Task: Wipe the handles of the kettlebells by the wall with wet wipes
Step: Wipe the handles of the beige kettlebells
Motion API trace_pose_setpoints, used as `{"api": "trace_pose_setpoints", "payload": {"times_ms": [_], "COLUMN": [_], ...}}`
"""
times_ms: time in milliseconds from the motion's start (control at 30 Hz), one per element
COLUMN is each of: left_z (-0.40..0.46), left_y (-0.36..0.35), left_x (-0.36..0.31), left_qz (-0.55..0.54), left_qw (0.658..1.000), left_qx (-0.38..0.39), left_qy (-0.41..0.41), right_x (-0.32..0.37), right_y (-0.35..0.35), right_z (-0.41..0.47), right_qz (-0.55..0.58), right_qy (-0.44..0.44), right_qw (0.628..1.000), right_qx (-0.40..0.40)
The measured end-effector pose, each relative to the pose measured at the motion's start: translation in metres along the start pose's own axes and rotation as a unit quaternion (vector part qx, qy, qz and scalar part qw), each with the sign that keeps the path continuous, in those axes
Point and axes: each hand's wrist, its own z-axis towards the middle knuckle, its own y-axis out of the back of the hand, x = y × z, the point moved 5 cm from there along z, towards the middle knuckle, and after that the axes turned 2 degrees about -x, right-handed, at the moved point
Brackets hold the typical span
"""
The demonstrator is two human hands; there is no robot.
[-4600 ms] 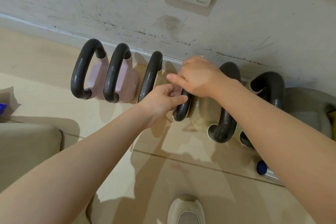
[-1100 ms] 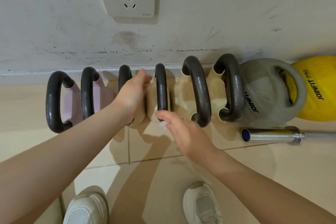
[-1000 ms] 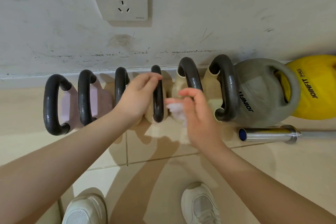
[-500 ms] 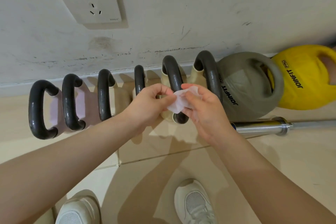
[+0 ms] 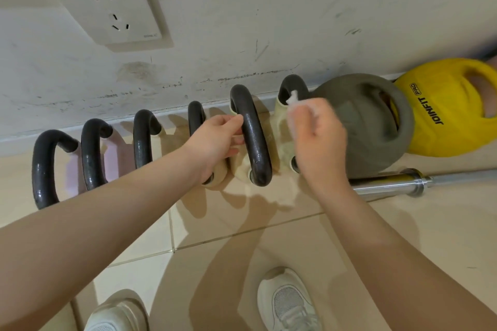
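Several kettlebells with black handles stand in a row along the wall. My left hand (image 5: 217, 140) curls its fingers around the fifth black handle (image 5: 252, 140), which belongs to a cream kettlebell. My right hand (image 5: 317, 140) is closed on a white wet wipe (image 5: 293, 98) and covers most of the sixth black handle (image 5: 291, 84); only that handle's top shows. The wipe's tip sticks up above my knuckles. The pink kettlebells' handles (image 5: 44, 166) are at the far left.
A grey kettlebell (image 5: 368, 126) and a yellow JOINFIT one (image 5: 441, 113) sit to the right. A chrome barbell end (image 5: 398, 184) lies on the tiled floor in front of them. A wall socket (image 5: 107, 5) is above. My white shoes (image 5: 287, 303) are below.
Both hands held the wipe at the fifth handle half a second ago. Now my right hand has carried the wipe right to the sixth handle, and my left hand grips the fifth handle.
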Motion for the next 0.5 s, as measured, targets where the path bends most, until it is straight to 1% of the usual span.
{"api": "trace_pose_setpoints", "payload": {"times_ms": [67, 100, 133, 200, 233, 300, 400, 500], "left_z": [0.007, 0.011, 0.013, 0.017, 0.018, 0.019, 0.021, 0.022], "left_y": [-0.005, -0.006, -0.006, -0.007, -0.007, -0.007, -0.006, -0.005], "left_x": [-0.001, -0.001, -0.002, -0.002, -0.003, -0.004, -0.005, -0.001], "left_qz": [-0.001, -0.006, -0.016, -0.038, -0.049, -0.059, -0.041, -0.040], "left_qw": [1.000, 1.000, 1.000, 0.998, 0.997, 0.995, 0.995, 0.996], "left_qx": [0.007, 0.009, 0.013, 0.031, 0.045, 0.071, 0.078, 0.067], "left_qy": [0.006, 0.007, 0.011, 0.026, 0.036, 0.046, 0.046, 0.049], "right_x": [-0.002, -0.006, -0.009, -0.016, -0.021, -0.027, -0.033, -0.035], "right_y": [-0.027, -0.035, -0.036, -0.031, -0.030, -0.034, -0.053, -0.064], "right_z": [-0.010, -0.014, -0.015, -0.009, -0.005, 0.003, 0.011, 0.006], "right_qz": [-0.029, -0.010, 0.025, 0.085, 0.097, 0.094, 0.064, 0.092], "right_qy": [-0.020, -0.046, -0.081, -0.135, -0.144, -0.159, -0.151, -0.175], "right_qw": [0.988, 0.981, 0.977, 0.978, 0.979, 0.979, 0.977, 0.963], "right_qx": [0.147, 0.189, 0.196, 0.134, 0.104, 0.088, 0.135, 0.185]}}
